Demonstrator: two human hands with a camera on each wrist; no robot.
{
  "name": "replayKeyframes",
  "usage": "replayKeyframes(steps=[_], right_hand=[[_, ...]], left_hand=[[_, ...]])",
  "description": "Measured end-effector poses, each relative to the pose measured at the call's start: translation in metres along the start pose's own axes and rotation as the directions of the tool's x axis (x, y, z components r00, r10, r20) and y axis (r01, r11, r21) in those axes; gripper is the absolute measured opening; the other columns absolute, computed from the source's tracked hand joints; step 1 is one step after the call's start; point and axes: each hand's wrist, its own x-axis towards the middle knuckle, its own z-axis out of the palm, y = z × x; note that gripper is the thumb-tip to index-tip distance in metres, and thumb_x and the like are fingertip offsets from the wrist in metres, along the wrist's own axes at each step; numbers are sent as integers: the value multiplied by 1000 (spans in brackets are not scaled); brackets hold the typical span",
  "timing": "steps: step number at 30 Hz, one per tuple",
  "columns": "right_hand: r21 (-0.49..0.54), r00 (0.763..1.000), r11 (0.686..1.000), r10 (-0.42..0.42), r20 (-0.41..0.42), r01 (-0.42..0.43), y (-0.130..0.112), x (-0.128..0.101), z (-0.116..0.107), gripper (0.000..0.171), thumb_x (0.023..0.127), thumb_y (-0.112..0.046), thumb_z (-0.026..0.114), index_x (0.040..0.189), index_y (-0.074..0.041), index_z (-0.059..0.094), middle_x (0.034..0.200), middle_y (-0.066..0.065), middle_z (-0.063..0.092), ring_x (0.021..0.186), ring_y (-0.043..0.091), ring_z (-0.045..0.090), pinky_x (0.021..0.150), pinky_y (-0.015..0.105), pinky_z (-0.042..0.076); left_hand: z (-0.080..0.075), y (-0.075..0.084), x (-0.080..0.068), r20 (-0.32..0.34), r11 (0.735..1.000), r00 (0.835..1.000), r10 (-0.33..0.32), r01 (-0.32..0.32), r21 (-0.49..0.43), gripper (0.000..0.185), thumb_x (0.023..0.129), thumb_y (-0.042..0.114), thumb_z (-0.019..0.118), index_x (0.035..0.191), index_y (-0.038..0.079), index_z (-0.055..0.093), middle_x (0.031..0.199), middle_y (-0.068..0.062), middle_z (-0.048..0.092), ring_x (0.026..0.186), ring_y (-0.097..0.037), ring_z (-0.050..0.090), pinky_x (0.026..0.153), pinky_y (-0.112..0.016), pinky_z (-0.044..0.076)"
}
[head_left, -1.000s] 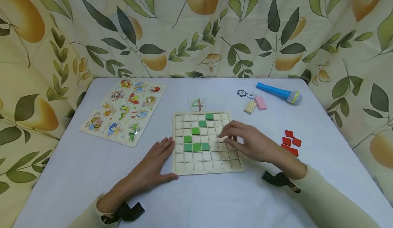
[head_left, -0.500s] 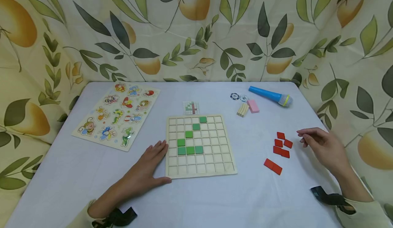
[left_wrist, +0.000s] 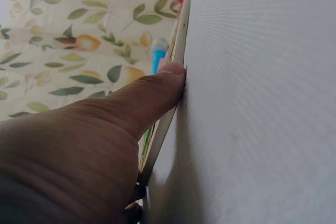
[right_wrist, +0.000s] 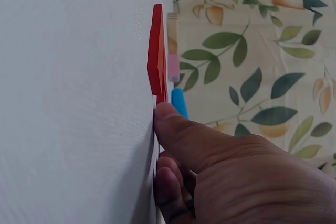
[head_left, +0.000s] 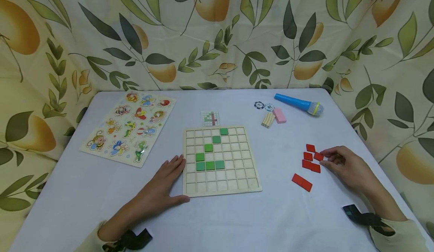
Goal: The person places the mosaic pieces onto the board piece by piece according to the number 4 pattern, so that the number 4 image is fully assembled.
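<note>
A pale wooden grid board (head_left: 237, 174) lies mid-table with several green square tiles (head_left: 210, 165) set in its cells. My left hand (head_left: 159, 186) rests against the board's left side, its fingers extended along the edge and the thumb at the near left corner. In the left wrist view the thumb (left_wrist: 152, 90) presses on the board's side. To the right, my right hand (head_left: 346, 167) pinches a red square tile (head_left: 318, 156) by its right edge, thumb below and finger above. Several other red tiles (head_left: 301, 182) lie beside it on the cloth.
Behind the board lies a small patterned grid card (head_left: 210, 118). An insect puzzle board (head_left: 127, 127) is at the back left. A blue toy microphone (head_left: 298, 104), a pink block (head_left: 279, 115), a cream striped block (head_left: 268, 120) and two round chips (head_left: 259, 105) sit back right.
My right hand has left the board, swung right past the red tiles, then come back left onto one. The left hand stays at the board's edge.
</note>
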Motion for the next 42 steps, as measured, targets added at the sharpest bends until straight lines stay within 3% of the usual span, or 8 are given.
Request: replayKeyframes(steps=[8, 13, 17, 23, 29, 32, 37, 42], right_hand=[[-4, 1000, 1000, 30, -9, -30, -9, 0, -4, 37, 98, -18, 78, 129, -3, 65, 117, 17, 65, 90, 8, 55, 66, 6, 48], [35, 997, 998, -59, -40, 60, -34, 5, -15, 32, 96, -13, 80, 123, -4, 66, 114, 18, 71, 86, -19, 51, 72, -2, 47], [60, 983, 981, -181, -36, 183, -69, 17, -19, 32, 92, -7, 83, 120, -7, 68, 111, 13, 72, 88, -20, 53, 77, -3, 47], [48, 923, 922, -386, 3, 385, -129, 42, -10, 33, 86, -3, 87, 113, -14, 72, 110, 3, 72, 92, -7, 60, 83, -1, 52], [51, 855, 864, -503, 123, 501, -178, 74, 12, 26, 88, -4, 86, 106, -18, 73, 105, -2, 70, 91, 10, 64, 77, 18, 61], [66, 820, 840, -540, 189, 538, -195, 92, 27, 20, 90, -6, 84, 104, -17, 74, 103, 1, 69, 88, 12, 61, 72, 26, 59], [90, 767, 815, -571, 293, 572, -218, 118, 52, 13, 94, -10, 82, 103, -15, 74, 106, 4, 69, 87, 14, 61, 73, 27, 58], [96, 740, 814, -564, 365, 573, -232, 135, 71, 7, 97, -12, 79, 100, -15, 74, 108, 1, 68, 89, 14, 60, 77, 27, 57]], left_hand=[[1, -2, -1, 2, 1000, 1000, 6, -6, 2, 115, 84, 48, 89, 171, 14, 23, 182, -4, 15, 170, -26, 11, 140, -51, 13], [-1, -1, 1, 1, 1000, 1000, 6, -6, 18, 116, 84, 50, 89, 171, 12, 22, 181, -4, 15, 170, -26, 11, 140, -51, 13], [-4, -1, 2, -2, 1000, 1000, 6, -6, 24, 116, 84, 51, 89, 170, 12, 23, 181, -5, 15, 170, -25, 11, 141, -50, 12], [-5, 0, 2, 6, 1000, 1000, 0, 0, 15, 115, 84, 51, 88, 170, 12, 23, 181, -4, 15, 170, -24, 10, 141, -49, 12], [-1, -2, 2, 12, 1000, 1000, -5, 5, 11, 115, 84, 52, 88, 171, 13, 23, 181, -1, 15, 170, -22, 9, 141, -49, 12], [0, -3, 1, 11, 1000, 1000, -6, 6, 17, 115, 84, 52, 88, 171, 13, 24, 181, -1, 15, 170, -21, 9, 141, -48, 12], [0, -3, 1, 9, 1000, 1000, -1, 0, 12, 113, 84, 52, 88, 170, 13, 25, 181, 0, 16, 170, -20, 9, 141, -47, 12], [-1, -3, 2, 1, 1000, 1000, 7, -7, 13, 113, 85, 53, 88, 170, 13, 25, 181, 1, 16, 170, -20, 9, 141, -47, 12]])
